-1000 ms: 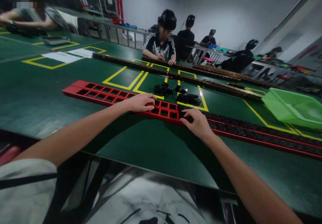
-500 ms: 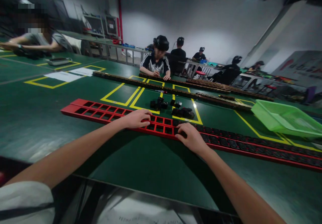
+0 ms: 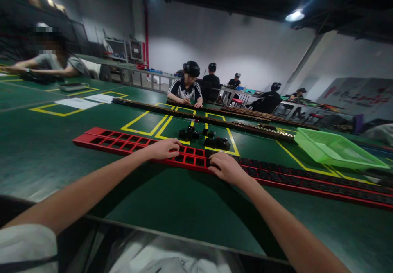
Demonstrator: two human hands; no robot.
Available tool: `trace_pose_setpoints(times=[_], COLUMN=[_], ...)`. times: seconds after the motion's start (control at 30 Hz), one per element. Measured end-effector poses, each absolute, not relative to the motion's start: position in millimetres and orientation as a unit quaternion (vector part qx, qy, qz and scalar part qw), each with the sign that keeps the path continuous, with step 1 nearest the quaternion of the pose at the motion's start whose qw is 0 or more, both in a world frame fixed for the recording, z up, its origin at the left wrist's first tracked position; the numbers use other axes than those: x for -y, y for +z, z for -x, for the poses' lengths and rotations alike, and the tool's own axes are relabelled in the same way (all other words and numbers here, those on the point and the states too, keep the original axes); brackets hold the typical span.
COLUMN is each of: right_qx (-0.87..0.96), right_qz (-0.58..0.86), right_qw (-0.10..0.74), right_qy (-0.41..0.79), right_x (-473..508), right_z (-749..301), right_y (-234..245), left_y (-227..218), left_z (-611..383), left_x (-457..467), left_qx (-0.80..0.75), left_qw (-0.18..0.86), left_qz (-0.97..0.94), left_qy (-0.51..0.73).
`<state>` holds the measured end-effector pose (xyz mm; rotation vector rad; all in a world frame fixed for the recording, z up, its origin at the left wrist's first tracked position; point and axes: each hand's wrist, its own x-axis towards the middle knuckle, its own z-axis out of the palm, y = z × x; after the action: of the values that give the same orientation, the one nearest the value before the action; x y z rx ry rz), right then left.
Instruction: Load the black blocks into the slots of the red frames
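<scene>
Long red frame with square openings [image 3: 187, 166] lies under both your hands. Left hand [image 3: 166, 148]: fingers curled on it, grasp unclear. Right hand [image 3: 227, 167]: fingers bent, contents hidden; seated black square pieces [image 3: 273, 176] run rightward. Loose black blocks [image 3: 217, 143] just beyond.

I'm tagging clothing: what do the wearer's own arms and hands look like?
The left hand and right hand are bare, as are both forearms. A loose, pale short sleeve with a dark stripe shows at left; no right sleeve is in view.
</scene>
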<state>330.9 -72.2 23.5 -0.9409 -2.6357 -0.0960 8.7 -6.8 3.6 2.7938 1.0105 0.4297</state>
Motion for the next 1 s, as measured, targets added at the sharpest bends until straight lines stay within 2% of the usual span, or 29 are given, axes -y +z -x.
trace_pose_setpoints(times=[0.33,1.0], right_qx=[0.9,0.898], right_qz=[0.338,0.352], right_qw=[0.27,0.262], right_qy=[0.049,0.036], right_x=[68,71], right_z=[-332,-332], right_y=[9,10], left_y=[2,4], left_z=[-7,-8], left_x=[6,9], left_qx=[-0.343,-0.346], left_qw=[0.075,0.088], left_qz=[-0.928,-0.924], left_qy=[0.127,0.139])
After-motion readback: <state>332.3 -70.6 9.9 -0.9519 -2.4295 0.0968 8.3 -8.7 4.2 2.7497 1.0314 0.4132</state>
